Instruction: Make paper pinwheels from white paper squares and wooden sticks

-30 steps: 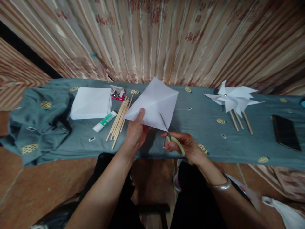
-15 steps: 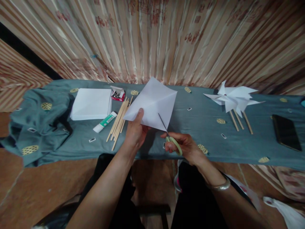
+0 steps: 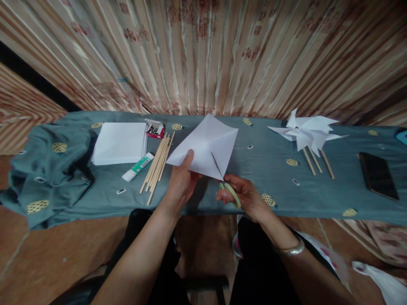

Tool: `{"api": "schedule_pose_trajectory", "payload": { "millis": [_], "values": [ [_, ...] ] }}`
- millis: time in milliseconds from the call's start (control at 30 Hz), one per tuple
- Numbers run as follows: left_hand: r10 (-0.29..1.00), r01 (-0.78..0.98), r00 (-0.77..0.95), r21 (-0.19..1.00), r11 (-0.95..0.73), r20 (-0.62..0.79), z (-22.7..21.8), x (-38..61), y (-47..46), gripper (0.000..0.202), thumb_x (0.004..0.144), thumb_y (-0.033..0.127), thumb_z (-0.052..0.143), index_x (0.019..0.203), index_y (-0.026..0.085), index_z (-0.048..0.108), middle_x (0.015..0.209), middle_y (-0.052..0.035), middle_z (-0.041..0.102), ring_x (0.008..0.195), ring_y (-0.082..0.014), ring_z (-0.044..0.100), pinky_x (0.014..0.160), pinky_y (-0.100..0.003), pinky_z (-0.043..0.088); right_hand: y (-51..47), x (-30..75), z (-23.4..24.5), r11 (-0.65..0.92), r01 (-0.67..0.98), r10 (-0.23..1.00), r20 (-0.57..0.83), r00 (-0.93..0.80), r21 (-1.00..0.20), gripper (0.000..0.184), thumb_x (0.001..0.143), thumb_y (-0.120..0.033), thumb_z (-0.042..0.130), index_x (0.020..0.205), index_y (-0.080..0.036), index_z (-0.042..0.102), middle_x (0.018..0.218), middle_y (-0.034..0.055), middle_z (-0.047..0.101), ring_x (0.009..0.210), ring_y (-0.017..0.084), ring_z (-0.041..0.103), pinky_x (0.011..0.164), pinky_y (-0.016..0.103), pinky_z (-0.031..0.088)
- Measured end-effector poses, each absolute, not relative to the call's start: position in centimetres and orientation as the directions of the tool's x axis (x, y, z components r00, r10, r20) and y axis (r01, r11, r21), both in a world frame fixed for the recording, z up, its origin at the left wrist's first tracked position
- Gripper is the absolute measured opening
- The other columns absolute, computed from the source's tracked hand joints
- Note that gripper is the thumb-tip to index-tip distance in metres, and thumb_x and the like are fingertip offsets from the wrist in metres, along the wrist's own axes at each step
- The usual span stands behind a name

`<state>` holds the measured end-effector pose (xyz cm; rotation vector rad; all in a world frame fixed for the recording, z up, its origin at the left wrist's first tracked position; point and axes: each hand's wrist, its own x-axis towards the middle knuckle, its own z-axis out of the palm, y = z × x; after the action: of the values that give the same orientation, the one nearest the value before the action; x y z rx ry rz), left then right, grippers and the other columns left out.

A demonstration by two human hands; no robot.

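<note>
A square sheet of white paper (image 3: 206,144) with crease lines is held above the table, one corner towards me. My left hand (image 3: 183,178) pinches its lower left edge, thumb on top and fingers hidden underneath. In my right hand (image 3: 240,192) is a pair of scissors (image 3: 233,195) with pale green handles, my fingers closed around them. One dark blade lies over the paper at the near corner, pointing towards the sheet's middle; the other blade is hidden below the paper.
On the blue-green cloth (image 3: 203,199) lie stacked white sheets (image 3: 119,144), a small box of metal pins (image 3: 154,128), a glue tube (image 3: 137,167) and several wooden sticks (image 3: 158,165). White paper pinwheels (image 3: 307,132) on sticks and a black phone (image 3: 378,176) lie to the right. A curtain (image 3: 203,63) hangs behind.
The whole view has shifted slightly, with the table a little lower in it. Both hands keep their holds, and the scissors stay at the paper's near corner.
</note>
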<state>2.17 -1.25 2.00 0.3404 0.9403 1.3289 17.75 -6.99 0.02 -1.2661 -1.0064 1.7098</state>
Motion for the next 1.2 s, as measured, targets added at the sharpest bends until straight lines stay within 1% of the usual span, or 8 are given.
{"api": "schedule_pose_trajectory", "payload": {
  "millis": [100,333,500,567,667,833,1033,1200],
  "values": [
    [0.916,-0.659,-0.045,0.701,0.272,-0.398,2.09,2.24,-1.21,0.021,0.093,0.017,0.057,0.112,0.017,0.065,0.080,0.0004,0.070,0.060,-0.0095,0.065,0.056,-0.017,0.055,-7.03,17.71,0.19,-0.409,-0.144,0.904,-0.377,-0.204,-0.901,0.067,0.052,-0.058,0.088,0.100,-0.018,0.061,0.060,-0.0018,0.068,0.050,0.010,0.056,0.052,0.024,0.046],
    [0.923,-0.651,-0.034,0.709,0.271,-0.384,1.96,2.30,-1.20,0.024,0.092,0.018,0.059,0.115,0.018,0.064,0.088,-0.0010,0.072,0.066,-0.0100,0.066,0.069,-0.021,0.059,-7.13,17.76,0.55,-0.409,-0.130,0.904,-0.381,-0.193,-0.903,0.066,0.054,-0.054,0.087,0.101,-0.019,0.058,0.060,-0.0031,0.068,0.048,0.009,0.056,0.050,0.023,0.043],
    [0.924,-0.623,-0.013,0.726,0.292,-0.382,1.78,2.40,-1.40,0.031,0.087,0.022,0.067,0.117,0.018,0.062,0.089,-0.0007,0.072,0.063,-0.0099,0.065,0.064,-0.021,0.058,-7.05,18.02,0.67,-0.386,-0.092,0.909,-0.361,-0.208,-0.918,0.070,0.058,-0.054,0.085,0.110,-0.018,0.056,0.063,-0.0014,0.069,0.051,0.012,0.058,0.050,0.023,0.043],
    [0.926,-0.612,0.000,0.732,0.299,-0.378,1.73,2.45,-1.47,0.029,0.088,0.022,0.064,0.117,0.017,0.062,0.089,-0.0013,0.072,0.062,-0.0098,0.064,0.061,-0.020,0.056,-7.06,18.10,0.64,-0.372,-0.079,0.912,-0.349,-0.214,-0.925,0.069,0.060,-0.055,0.084,0.111,-0.018,0.057,0.063,-0.0009,0.069,0.051,0.012,0.058,0.049,0.023,0.042],
    [0.930,-0.615,0.000,0.734,0.289,-0.367,1.68,2.47,-1.52,0.026,0.091,0.020,0.059,0.116,0.016,0.062,0.090,-0.0020,0.072,0.063,-0.0097,0.064,0.061,-0.019,0.055,-7.09,18.11,0.60,-0.372,-0.081,0.913,-0.349,-0.212,-0.925,0.067,0.060,-0.055,0.084,0.109,-0.019,0.057,0.062,-0.0019,0.068,0.051,0.012,0.058,0.050,0.023,0.043],
    [0.937,-0.621,0.007,0.734,0.277,-0.348,1.63,2.45,-1.59,0.026,0.090,0.020,0.061,0.115,0.018,0.063,0.094,-0.0019,0.073,0.067,-0.0099,0.065,0.064,-0.020,0.056,-7.10,17.99,0.61,-0.392,-0.083,0.906,-0.368,-0.208,-0.916,0.068,0.058,-0.057,0.085,0.108,-0.019,0.057,0.061,-0.0025,0.068,0.049,0.010,0.055,0.048,0.022,0.041],
    [0.930,-0.617,0.021,0.727,0.300,-0.366,1.65,2.54,-1.74,0.024,0.091,0.020,0.060,0.114,0.018,0.063,0.090,-0.0017,0.073,0.063,-0.0100,0.065,0.056,-0.018,0.053,-6.96,17.87,0.58,-0.363,-0.118,0.919,-0.334,-0.212,-0.924,0.066,0.058,-0.055,0.085,0.106,-0.019,0.058,0.062,-0.0025,0.068,0.053,0.012,0.060,0.051,0.023,0.046],
    [0.933,-0.629,0.025,0.720,0.294,-0.359,1.52,2.45,-1.78,0.023,0.090,0.020,0.062,0.113,0.019,0.064,0.091,-0.0011,0.073,0.065,-0.0104,0.066,0.059,-0.020,0.055,-6.92,17.77,0.55,-0.371,-0.107,0.915,-0.344,-0.209,-0.922,0.063,0.059,-0.054,0.085,0.104,-0.019,0.058,0.063,-0.0027,0.068,0.052,0.012,0.060,0.050,0.023,0.046]
  ]
}}
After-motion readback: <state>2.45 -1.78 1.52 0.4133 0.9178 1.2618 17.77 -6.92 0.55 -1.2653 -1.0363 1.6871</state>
